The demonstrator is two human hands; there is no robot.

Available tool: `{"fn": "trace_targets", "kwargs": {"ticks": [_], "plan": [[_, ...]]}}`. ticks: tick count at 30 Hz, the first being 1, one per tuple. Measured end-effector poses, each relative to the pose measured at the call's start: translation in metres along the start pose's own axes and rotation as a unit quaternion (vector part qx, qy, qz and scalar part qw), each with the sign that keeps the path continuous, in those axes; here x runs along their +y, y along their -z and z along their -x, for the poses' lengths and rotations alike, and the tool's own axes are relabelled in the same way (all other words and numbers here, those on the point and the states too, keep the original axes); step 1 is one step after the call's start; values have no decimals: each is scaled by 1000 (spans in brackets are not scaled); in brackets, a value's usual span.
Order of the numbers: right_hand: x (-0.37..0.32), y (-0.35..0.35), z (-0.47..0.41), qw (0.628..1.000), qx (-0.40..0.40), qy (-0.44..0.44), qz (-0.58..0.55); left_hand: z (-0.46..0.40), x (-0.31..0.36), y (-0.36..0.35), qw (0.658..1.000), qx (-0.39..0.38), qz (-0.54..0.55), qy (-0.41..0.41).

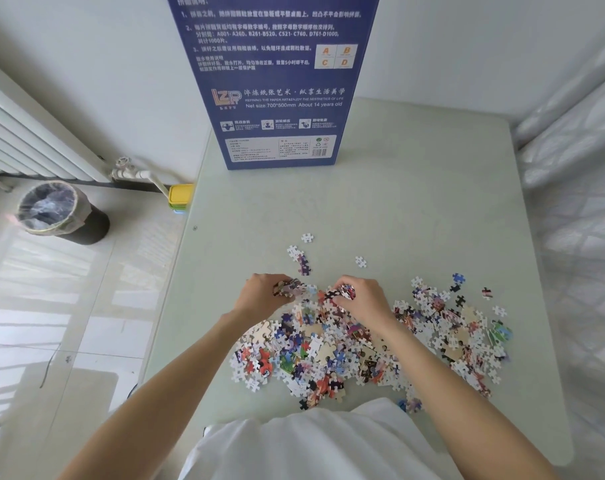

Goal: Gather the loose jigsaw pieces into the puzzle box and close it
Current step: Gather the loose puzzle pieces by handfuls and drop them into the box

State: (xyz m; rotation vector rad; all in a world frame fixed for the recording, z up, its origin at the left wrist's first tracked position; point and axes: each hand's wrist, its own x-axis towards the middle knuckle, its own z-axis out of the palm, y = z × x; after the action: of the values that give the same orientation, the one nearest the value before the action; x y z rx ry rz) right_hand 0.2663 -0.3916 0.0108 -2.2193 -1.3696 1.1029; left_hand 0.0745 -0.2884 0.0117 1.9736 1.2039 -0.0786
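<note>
A wide heap of loose jigsaw pieces [363,344] covers the near part of the pale green table [398,202]. A few stray pieces [303,259] lie just beyond the heap. My left hand [264,294] is curled around a clump of pieces at the heap's far edge. Beside it, my right hand [361,299] grips another handful. The tall blue puzzle box [277,84] stands upright at the table's far edge, printed back toward me; whether it is open cannot be seen.
A lined waste bin [57,213] stands on the tiled floor at left, near a white radiator [24,140]. A small yellow-lidded container [180,195] sits by the table's left edge. A white mattress [578,209] borders the table's right side.
</note>
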Motion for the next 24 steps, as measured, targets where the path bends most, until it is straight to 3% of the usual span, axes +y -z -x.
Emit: {"fn": "trace_targets", "kwargs": {"ticks": [10,19,24], "plan": [[-106,133,-11,979,117,152,-61,-22,81,154,991,36,8,-130],[-237,264,-75,922,268,277,-23,-76,170,313,963,121,172,-169],[-272,291,-129,901,320,290,28,-120,177,360,956,198,153,-154]]}}
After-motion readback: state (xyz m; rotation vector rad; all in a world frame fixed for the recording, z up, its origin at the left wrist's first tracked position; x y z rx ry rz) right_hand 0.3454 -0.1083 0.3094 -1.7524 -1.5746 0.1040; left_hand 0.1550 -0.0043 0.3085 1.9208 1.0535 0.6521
